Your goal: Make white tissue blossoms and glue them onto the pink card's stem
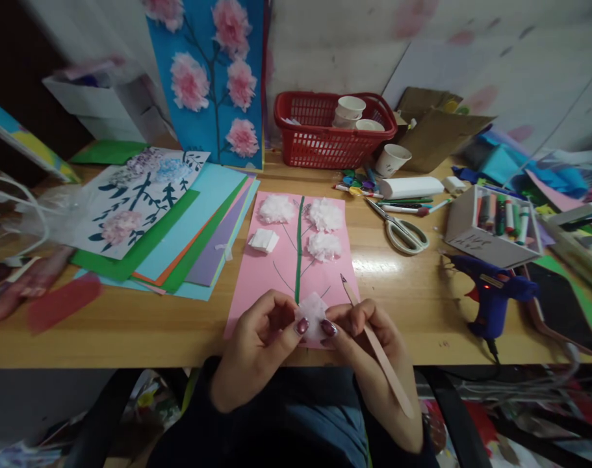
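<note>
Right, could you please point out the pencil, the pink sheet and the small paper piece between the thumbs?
Pencil [385, 365]: head view, on its shaft.
Pink sheet [251, 279]: head view, on a bare part near its left edge.
Small paper piece [314, 312]: head view, on its visible middle.

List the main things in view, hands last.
tissue: one, whitish, between hands
pencil: one, tan, in right hand
sheet: one, pink, before person
fluffy flowers: three, white, on sheet
folded wad: one, white, on sheet
stacked papers: several, mixed colours, left
flower panel: one, blue-pink, back
basket: one, red, back
cups: several, white, in and beside basket
scissors: one, pale-handled, right
marker box: one, white, right
glue gun: one, blue, right
left hand: one, bare, at tissue
right hand: one, bare, holding pencil
</note>
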A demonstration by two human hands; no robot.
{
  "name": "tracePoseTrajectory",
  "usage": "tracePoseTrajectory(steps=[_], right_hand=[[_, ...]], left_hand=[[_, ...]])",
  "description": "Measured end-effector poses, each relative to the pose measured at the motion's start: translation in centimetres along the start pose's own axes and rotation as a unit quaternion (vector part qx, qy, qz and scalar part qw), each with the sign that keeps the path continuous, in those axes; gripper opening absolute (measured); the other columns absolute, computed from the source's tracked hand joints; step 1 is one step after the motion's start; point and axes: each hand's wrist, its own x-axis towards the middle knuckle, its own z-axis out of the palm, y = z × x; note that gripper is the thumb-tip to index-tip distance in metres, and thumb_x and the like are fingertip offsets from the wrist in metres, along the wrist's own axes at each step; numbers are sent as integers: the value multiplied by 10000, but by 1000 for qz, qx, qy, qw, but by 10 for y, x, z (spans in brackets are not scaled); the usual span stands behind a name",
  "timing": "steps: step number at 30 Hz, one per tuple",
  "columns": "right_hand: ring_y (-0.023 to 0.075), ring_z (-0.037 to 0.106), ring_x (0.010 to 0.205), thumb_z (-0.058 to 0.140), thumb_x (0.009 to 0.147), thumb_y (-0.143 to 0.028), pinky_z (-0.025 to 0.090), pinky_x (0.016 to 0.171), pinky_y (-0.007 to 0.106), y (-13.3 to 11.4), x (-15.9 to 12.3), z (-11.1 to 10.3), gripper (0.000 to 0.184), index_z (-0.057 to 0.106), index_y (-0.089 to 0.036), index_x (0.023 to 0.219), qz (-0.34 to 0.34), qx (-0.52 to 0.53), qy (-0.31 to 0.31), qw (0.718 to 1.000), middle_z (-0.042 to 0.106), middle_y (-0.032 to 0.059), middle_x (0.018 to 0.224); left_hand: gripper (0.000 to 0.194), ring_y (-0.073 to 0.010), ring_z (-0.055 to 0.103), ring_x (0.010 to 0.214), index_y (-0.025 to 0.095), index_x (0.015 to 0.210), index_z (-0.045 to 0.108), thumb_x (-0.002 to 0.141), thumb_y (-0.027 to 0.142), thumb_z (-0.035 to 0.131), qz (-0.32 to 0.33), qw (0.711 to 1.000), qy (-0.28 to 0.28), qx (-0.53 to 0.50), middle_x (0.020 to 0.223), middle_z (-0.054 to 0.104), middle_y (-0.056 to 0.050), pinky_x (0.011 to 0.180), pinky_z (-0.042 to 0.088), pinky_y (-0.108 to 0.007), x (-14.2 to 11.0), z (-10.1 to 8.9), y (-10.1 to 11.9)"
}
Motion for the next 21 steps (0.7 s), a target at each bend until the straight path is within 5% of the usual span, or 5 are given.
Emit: tracePoseTrajectory(steps=[8, 16, 21], right_hand=[[143, 685, 805, 711, 800, -141, 543, 705, 241, 8, -5, -4, 238, 493, -228, 766, -14, -1, 13, 1000, 728, 7, 899], [151, 680, 846, 680, 810, -130, 533, 758, 261, 15, -6, -6, 209, 502, -238, 794, -37, 23, 8, 999, 717, 7, 880], [116, 677, 853, 650, 829, -97, 523, 779, 215, 10, -10, -2, 198, 517, -240, 800, -59, 0, 4, 998, 720, -11, 889]], left_hand=[[16, -133, 618, 737, 179, 831, 632, 830, 192, 624, 31, 999, 2, 19, 804, 648, -20, 669, 511, -214, -2, 2, 0], [193, -162, 632, 810, 185, 846, 689, 879, 175, 499, 70, 996, -9, 45, 850, 661, -38, 709, 514, -266, 0, -1, 2], [68, -148, 646, 783, 179, 816, 686, 825, 197, 621, 45, 998, 20, 41, 812, 675, -26, 696, 517, -240, 3, 4, 1]])
